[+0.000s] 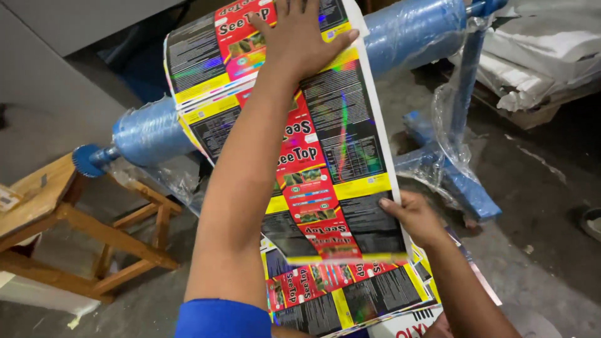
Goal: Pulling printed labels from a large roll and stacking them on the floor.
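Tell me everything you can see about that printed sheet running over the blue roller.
The printed sheet is a long glossy strip of packaging film, repeating red, yellow and black label panels with a rainbow sheen. It drapes over the blue plastic-wrapped roller and slopes down onto more printed sheets below. The left hand presses flat on its top; the right hand grips its right edge.

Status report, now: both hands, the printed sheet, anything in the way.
Left hand flat on top of printed sheet, over blue wrapped roller. Right hand grips sheet's right edge. More printed sheets stacked beneath. Nothing blocking.
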